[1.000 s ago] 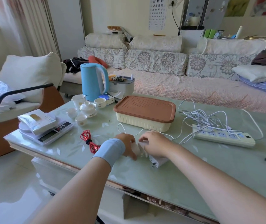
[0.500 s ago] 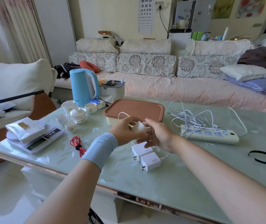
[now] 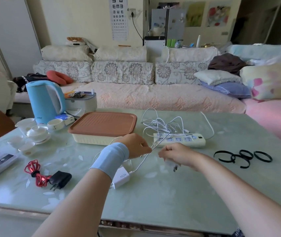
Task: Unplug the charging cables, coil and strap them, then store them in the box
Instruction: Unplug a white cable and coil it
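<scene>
Your left hand [image 3: 136, 145] pinches a thin white cable [image 3: 142, 162] that runs down to the white charger [image 3: 121, 177] lying on the desk [image 3: 170, 194] just under your wrist. Your right hand [image 3: 176, 153] is closed around a second white plug, its prongs poking out below. The cable is light, limp and likely to kink, so hold it near the plug ends, where it is stiffer. Beyond your hands, a tangle of white cables [image 3: 163, 124] lies over the power strip [image 3: 179, 139] and could snag. The box [image 3: 102, 128], ahead of your left hand, is lidded. Black straps [image 3: 242, 157] lie to the right of your right hand.
</scene>
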